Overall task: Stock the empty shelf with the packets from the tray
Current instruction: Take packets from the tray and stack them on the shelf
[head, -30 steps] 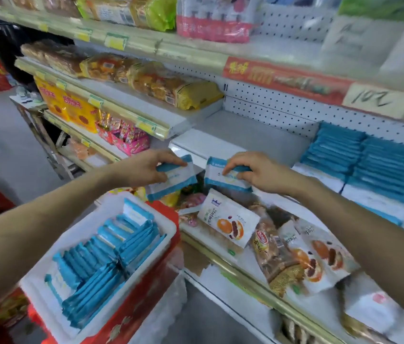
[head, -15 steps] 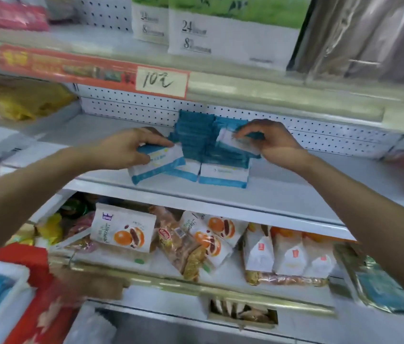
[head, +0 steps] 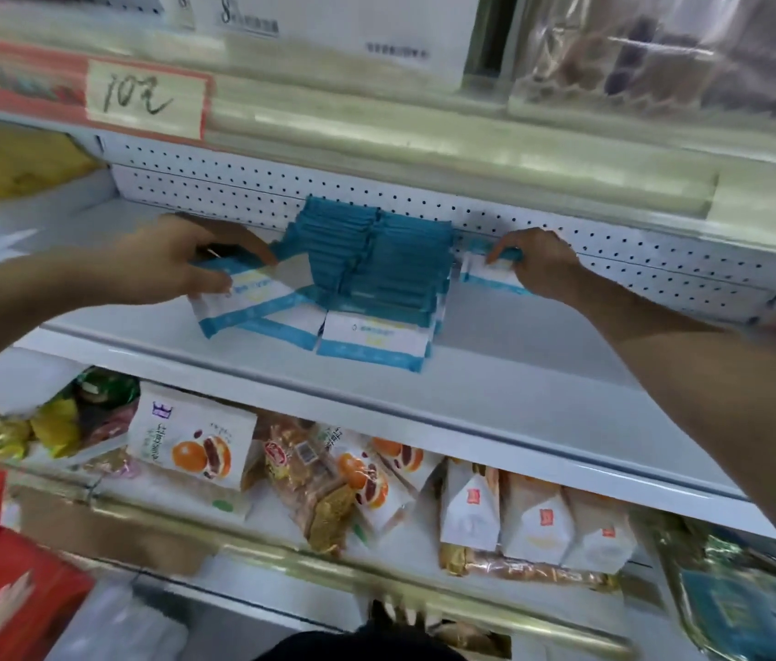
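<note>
Left fingers: my left hand [head: 171, 262] is closed on one packet, fingers [head: 252, 248] curled over its top edge, thumb [head: 212, 281] pressed on its white face.
Left packet [head: 245, 298]: held tilted, long axis running from low left to high right; blue-banded bottom edge toward me, just above the shelf, top edge under my fingers. It sits below and in front of my fingertips.
Right fingers: my right hand [head: 536, 264] pinches a second packet, fingertips [head: 500, 252] hooked over its blue top edge. I cannot tell where the thumb sits; it is hidden behind the packet.
Right packet [head: 484, 274]: stands nearly upright, long axis side to side along the shelf, white face toward me. It lies left of my palm, under the fingertips, close to the pegboard, its lower edge at or on the shelf; blur hides which.
Stack [head: 374, 269]: two rows of the same blue-and-white packets between my hands, leaning back toward the pegboard [head: 615, 240]. My left packet overlaps the left row's front; my right packet is just beside the right row.
Shelf [head: 543, 374]: white, bare to the right of the stack and along the front.
Sign [head: 147, 100]: handwritten price on the shelf edge above, left of centre.
Below: the lower shelf holds snack bags [head: 190, 446] with orange pictures on them.
</note>
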A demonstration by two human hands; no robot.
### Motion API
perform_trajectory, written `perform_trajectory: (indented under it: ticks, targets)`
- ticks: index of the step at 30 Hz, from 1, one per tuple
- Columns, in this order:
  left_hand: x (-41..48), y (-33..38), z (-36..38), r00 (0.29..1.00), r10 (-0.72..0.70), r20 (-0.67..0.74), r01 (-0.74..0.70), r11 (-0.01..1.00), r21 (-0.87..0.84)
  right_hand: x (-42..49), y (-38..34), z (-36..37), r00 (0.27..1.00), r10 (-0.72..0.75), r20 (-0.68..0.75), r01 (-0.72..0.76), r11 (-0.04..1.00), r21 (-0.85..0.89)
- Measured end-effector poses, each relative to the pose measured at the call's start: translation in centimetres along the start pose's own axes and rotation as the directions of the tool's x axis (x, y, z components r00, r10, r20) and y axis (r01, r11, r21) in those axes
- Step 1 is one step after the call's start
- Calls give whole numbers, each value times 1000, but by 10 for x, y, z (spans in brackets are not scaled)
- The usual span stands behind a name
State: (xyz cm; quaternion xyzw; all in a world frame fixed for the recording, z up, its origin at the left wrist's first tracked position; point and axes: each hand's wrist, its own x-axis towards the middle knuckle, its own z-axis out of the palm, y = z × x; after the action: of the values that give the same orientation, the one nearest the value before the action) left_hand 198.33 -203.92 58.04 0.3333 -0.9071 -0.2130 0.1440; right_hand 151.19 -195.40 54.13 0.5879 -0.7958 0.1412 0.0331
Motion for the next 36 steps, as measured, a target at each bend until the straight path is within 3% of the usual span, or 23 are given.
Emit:
perform_trajectory:
  ticks: [12, 18, 25, 32, 36]
  targets:
    - [12, 21, 6, 998, -34, -59, 34, 999, -1, 50, 15, 25, 999, -50, 5, 50, 999, -17]
    - [22, 37, 13, 996, -46, -77, 43, 998, -48, 50, 20, 28, 966, -247, -76, 236, 962, -137]
    - [40, 46, 16, 998, -53, -39, 49, 993, -104, 55, 32, 29, 953, -300, -37, 292, 945, -145]
    - [52, 67, 24, 999, -34, -29, 29, 988, -154, 41, 29, 40, 905, -422, -61, 378, 860, -342]
    - [49, 78, 26, 999, -20, -29, 16, 990, -138, 32, 25, 43, 910, -401, -108, 337, 866, -369]
